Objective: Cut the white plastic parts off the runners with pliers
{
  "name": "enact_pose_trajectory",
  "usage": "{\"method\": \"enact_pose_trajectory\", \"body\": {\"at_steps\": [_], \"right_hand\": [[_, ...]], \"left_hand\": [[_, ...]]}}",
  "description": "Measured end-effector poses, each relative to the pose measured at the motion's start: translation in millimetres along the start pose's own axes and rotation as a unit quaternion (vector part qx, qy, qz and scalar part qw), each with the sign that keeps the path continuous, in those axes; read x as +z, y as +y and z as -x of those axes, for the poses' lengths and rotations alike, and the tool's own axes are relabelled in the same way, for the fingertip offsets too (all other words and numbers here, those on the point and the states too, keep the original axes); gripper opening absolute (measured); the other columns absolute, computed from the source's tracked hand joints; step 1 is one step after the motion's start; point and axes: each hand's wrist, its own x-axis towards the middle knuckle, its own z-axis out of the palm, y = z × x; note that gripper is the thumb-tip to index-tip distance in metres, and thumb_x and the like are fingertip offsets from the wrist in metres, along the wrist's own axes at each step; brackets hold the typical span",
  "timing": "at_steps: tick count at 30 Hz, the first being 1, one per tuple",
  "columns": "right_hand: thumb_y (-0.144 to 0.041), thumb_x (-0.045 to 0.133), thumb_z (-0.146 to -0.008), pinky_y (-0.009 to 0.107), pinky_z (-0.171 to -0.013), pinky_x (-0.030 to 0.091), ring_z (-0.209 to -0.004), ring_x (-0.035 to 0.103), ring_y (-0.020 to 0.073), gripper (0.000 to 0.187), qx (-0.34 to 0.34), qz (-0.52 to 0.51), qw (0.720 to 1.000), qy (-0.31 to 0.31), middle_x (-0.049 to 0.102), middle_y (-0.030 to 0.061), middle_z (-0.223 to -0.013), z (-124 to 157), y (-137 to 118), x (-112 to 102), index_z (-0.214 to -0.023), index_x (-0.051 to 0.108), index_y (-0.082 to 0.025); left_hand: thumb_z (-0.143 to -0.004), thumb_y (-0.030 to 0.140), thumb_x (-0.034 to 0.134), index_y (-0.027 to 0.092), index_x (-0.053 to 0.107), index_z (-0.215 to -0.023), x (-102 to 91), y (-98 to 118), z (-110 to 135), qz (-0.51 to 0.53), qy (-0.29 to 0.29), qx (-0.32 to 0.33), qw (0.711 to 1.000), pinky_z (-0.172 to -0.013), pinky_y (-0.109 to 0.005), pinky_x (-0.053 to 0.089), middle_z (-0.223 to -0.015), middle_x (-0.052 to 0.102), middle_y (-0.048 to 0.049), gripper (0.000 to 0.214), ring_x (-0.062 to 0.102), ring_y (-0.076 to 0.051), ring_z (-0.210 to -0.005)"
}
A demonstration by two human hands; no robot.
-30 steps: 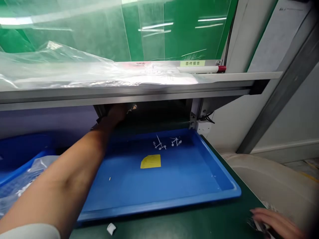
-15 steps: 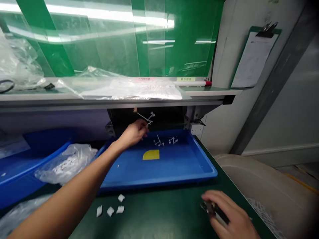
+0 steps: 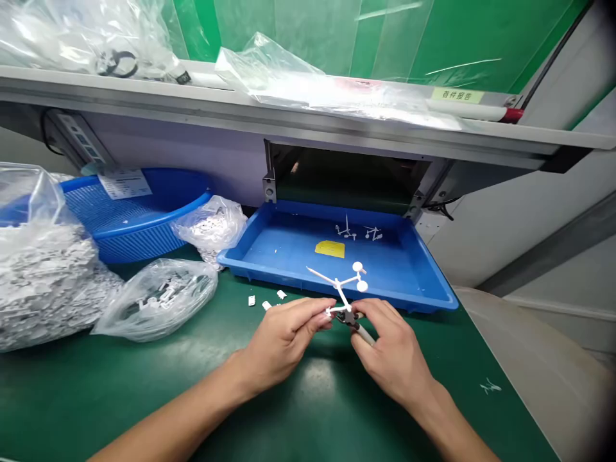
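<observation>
My left hand (image 3: 289,337) pinches one end of a branched white plastic sprue (image 3: 338,285) above the green table. Round tabs sit on the sprue's far arm, and a small part is at my left fingertips. My right hand (image 3: 392,350) is wrapped round a pair of nippers (image 3: 364,333), whose jaws are up against the near arm of the sprue. Whether the blades have cut through cannot be seen. Just left of the hands, several small white plastic pieces (image 3: 251,300) lie on the table. Beyond them, a blue tray (image 3: 283,276) holds two more sprues (image 3: 347,232).
A yellow label (image 3: 330,249) lies in the tray. On the left are a blue basket (image 3: 139,234), a large bag of white parts (image 3: 43,276) and smaller plastic bags (image 3: 161,301). A shelf (image 3: 192,109) overhangs the back. A sprue scrap (image 3: 489,386) lies far right.
My left hand has come back from over the tray with the sprue. My right hand has brought the nippers up to it, and the view has shifted left and down.
</observation>
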Motion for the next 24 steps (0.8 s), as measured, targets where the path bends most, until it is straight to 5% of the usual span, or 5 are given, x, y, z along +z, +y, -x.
{"method": "enact_pose_trajectory", "body": {"at_steps": [15,20,24], "right_hand": [[-0.01,0.048,-0.08,0.034,-0.076,0.043,-0.082,0.053,0.021,0.026,-0.048,0.047,0.998,-0.006,0.062,0.0051,-0.09,0,7,3,-0.099,0.062,-0.02],[-0.01,0.049,-0.08,0.03,-0.073,0.043,-0.079,0.055,0.0188,0.024,0.008,0.057,0.995,-0.08,0.062,0.0015,-0.084,17,21,6,-0.095,0.064,-0.023],[-0.017,0.05,-0.083,0.03,-0.069,0.044,-0.079,0.057,0.0193,0.021,0.071,0.052,0.981,-0.171,0.063,0.0006,-0.085,43,37,0,-0.094,0.065,-0.026]], "left_hand": [[-0.099,0.022,0.046,0.026,0.06,-0.123,8.1,-8,2,-0.019,-0.039,0.028,0.999,-0.079,-0.026,0.054,-0.097,0.069,-0.0038,0.028,0.067,-0.016,-0.084],[-0.1,0.023,0.043,0.023,0.059,-0.121,15.2,-16,3,-0.059,-0.116,0.025,0.991,-0.078,-0.026,0.053,-0.1,0.068,-0.0054,0.027,0.065,-0.017,-0.087],[-0.1,0.026,0.043,0.022,0.061,-0.118,0.6,-23,16,-0.116,-0.204,0.015,0.972,-0.08,-0.026,0.051,-0.098,0.066,-0.006,0.026,0.064,-0.018,-0.089]]}}
